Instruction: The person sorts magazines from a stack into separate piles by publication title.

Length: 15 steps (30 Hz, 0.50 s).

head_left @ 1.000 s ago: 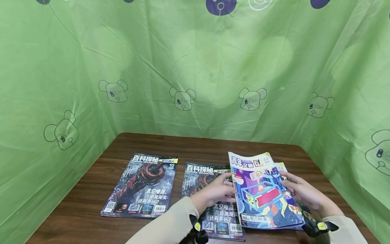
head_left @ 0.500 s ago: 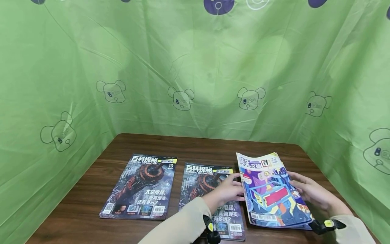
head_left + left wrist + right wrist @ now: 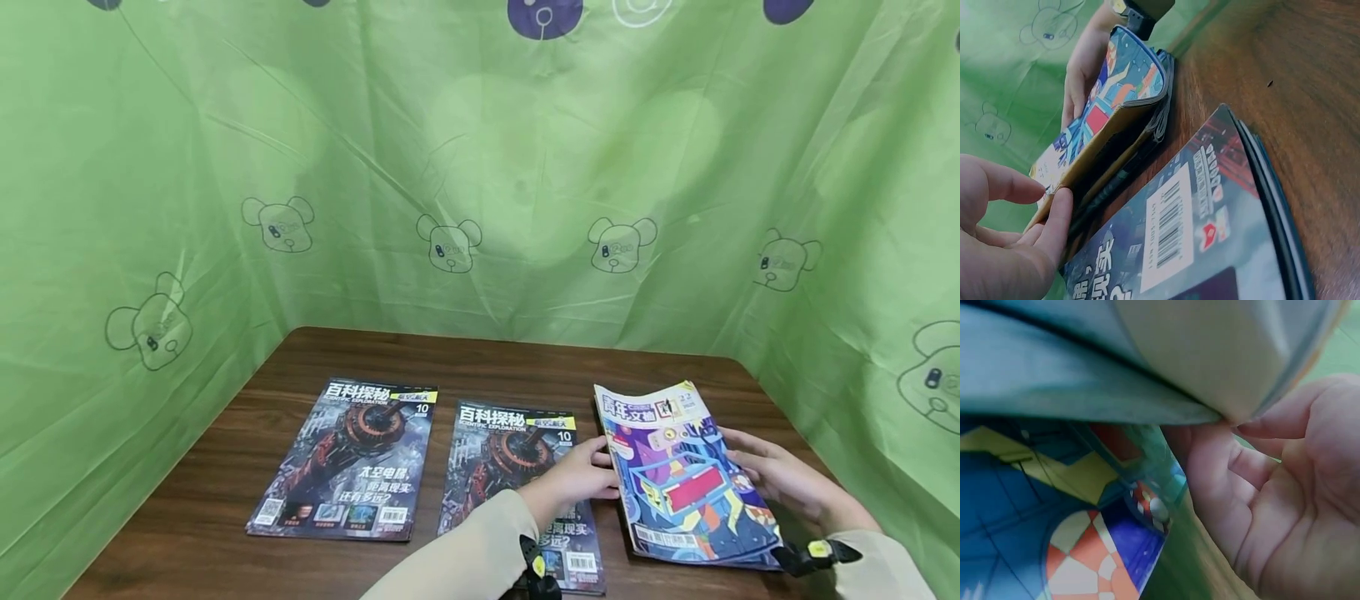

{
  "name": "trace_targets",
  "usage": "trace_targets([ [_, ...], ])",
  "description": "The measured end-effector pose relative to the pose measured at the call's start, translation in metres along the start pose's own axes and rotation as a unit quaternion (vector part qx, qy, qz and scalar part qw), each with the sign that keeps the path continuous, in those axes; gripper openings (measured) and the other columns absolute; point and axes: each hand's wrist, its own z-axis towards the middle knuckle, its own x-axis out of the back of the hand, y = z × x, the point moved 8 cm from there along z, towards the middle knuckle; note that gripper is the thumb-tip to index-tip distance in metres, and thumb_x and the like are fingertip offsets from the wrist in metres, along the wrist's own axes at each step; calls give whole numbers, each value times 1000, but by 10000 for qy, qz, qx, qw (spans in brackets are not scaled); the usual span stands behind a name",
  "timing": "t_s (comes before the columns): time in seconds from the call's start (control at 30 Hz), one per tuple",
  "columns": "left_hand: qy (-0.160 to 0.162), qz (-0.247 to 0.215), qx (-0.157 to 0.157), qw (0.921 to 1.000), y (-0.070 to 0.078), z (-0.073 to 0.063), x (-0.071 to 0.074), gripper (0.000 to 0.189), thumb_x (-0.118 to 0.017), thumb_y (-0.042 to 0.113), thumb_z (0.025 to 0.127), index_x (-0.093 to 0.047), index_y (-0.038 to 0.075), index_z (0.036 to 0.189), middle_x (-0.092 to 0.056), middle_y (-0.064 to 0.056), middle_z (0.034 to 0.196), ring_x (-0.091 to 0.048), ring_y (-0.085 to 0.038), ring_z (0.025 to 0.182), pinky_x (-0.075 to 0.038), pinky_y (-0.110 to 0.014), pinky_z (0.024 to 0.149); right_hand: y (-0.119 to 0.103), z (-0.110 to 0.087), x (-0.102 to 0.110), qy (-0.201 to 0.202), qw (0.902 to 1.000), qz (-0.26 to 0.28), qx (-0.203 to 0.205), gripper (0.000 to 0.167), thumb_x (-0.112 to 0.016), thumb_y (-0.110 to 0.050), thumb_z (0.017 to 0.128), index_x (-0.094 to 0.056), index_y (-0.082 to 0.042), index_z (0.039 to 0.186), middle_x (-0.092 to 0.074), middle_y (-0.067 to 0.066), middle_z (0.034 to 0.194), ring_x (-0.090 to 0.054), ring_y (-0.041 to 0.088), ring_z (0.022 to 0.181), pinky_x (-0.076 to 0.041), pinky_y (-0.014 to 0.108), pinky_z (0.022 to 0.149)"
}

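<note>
A colourful magazine [image 3: 675,475] with a white title band lies over at least one other magazine on the right side of the table, its far edge curling up. My left hand [image 3: 576,479] pinches its left edge; in the left wrist view that edge is raised and a gap shows beneath it. On the opposite side, my right hand [image 3: 795,482] holds the right edge between thumb and fingers. The right wrist view shows a lower magazine [image 3: 1072,525] with a bright patterned cover under the held one. My left forearm reaches across a dark magazine [image 3: 517,454] in the middle.
A second dark magazine [image 3: 345,458] with the same cover lies flat on the left of the brown wooden table [image 3: 465,354]. Green curtain [image 3: 480,167] printed with bear heads surrounds the table at the back and sides.
Both hands have moved right and slightly nearer with the colourful magazine, which now sits lower over the one beneath. The middle dark magazine is more uncovered along its right side.
</note>
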Motion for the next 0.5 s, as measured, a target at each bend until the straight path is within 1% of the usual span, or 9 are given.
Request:
trace_targets([
  [0.13,0,-29,-23,10000,-1,0,-2,68,-61,-14,83,-40,-7,147,-61,-12,110,-69,-27,87,-62,-36,77,4,-1,3,138,9998,-90,-148,74,-39,-21,110,13,12,150,-66,10,123,-67,29,106,-57,49,89],
  [0.23,14,62,-32,10000,2,-2,-4,65,-61,-13,83,-42,-10,145,-61,-13,113,-70,-29,88,-61,-35,78,8,-3,8,244,9993,-138,-246,74,-40,-22,110,12,11,150,-66,13,121,-67,31,104,-58,49,87],
  [0.3,50,206,-36,9998,3,-3,-5,64,-61,-13,83,-42,-12,144,-61,-13,115,-70,-32,89,-61,-35,78,9,-3,10,263,9991,-181,-285,74,-39,-22,110,13,12,150,-67,15,120,-68,31,103,-58,49,87],
  [0.4,152,495,-23,9987,5,-5,-6,62,-61,-11,82,-45,-12,142,-61,-12,116,-71,-33,88,-61,-35,79,13,-3,13,372,9981,-296,-403,74,-39,-23,110,11,12,150,-68,15,117,-68,32,101,-58,49,85],
  [0.5,223,812,-39,9964,6,-5,-6,61,-62,-8,81,-48,-11,141,-62,-11,115,-72,-32,86,-61,-34,78,16,-4,16,654,9945,-555,-606,74,-42,-26,109,5,13,152,-69,15,113,-69,31,97,-60,49,82],
])
